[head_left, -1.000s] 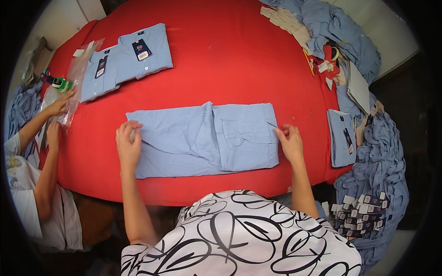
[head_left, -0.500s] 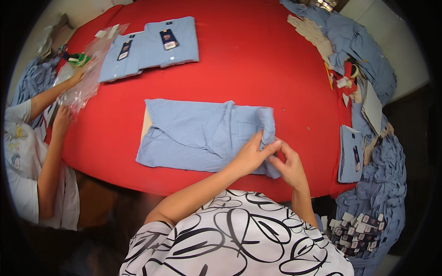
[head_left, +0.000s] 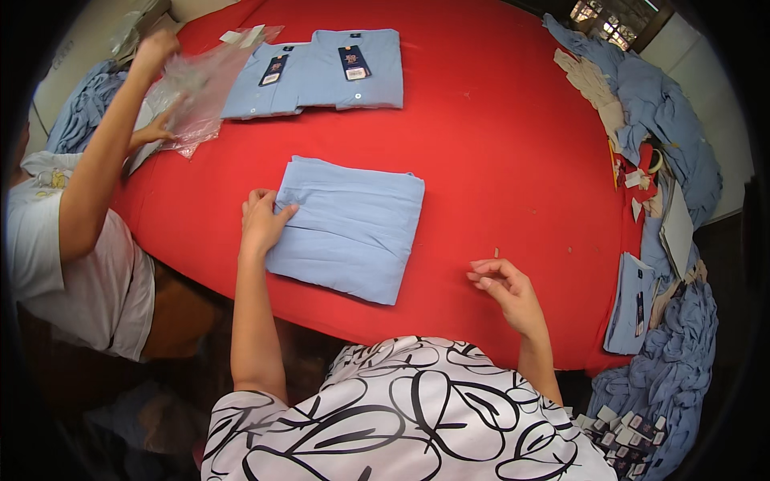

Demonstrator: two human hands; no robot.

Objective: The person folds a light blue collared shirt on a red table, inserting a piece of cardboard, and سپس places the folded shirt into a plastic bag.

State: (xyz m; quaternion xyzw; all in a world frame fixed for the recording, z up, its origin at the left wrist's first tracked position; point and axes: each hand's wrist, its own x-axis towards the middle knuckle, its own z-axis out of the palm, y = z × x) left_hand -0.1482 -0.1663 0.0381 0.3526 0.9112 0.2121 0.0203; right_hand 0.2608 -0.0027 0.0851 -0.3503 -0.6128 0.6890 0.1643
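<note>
A light blue shirt (head_left: pixel 349 232), folded into a rough rectangle with creases across its plain upper face, lies in front of me on the red-covered table. My left hand (head_left: pixel 265 220) is at its left edge, the thumb resting on the cloth and the fingers bent but apart from the thumb. To the right of the shirt, my right hand (head_left: pixel 509 293) hovers over the red cloth with nothing in it, its fingers loosely curled and parted. Beyond, two folded blue shirts with dark tags, a left one (head_left: pixel 249 92) and a right one (head_left: pixel 381 68), lie overlapping.
At left, a co-worker's arm (head_left: pixel 100 160) reaches over clear plastic bags (head_left: pixel 192 96). Along the right side are heaped blue garments (head_left: pixel 666 96), a folded tagged shirt (head_left: pixel 630 305), a tape roll (head_left: pixel 656 161) and a pile of tags (head_left: pixel 626 441). The red table cloth (head_left: pixel 481 144) spreads between.
The shirt's right part has been folded over leftward, making it shorter. My left hand has moved to its left edge; my right hand has let go. The co-worker's hand has risen.
</note>
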